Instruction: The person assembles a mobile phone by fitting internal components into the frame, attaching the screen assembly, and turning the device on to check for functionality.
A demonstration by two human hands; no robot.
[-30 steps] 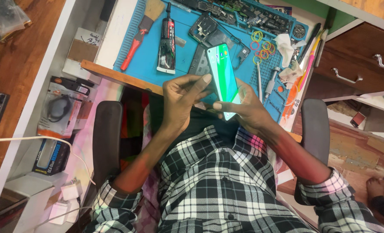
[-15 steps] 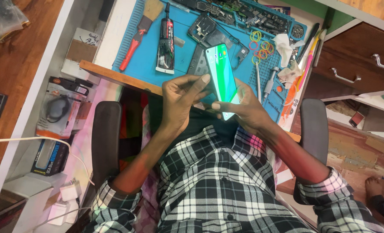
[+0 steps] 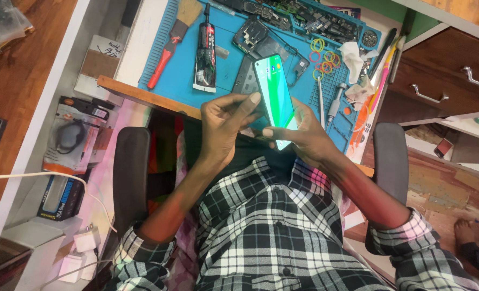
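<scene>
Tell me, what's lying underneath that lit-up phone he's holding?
Under the phone shows the blue work mat and a dark opened phone body, partly covered. The right hand cradles it; the left hand touches its edge.
</scene>
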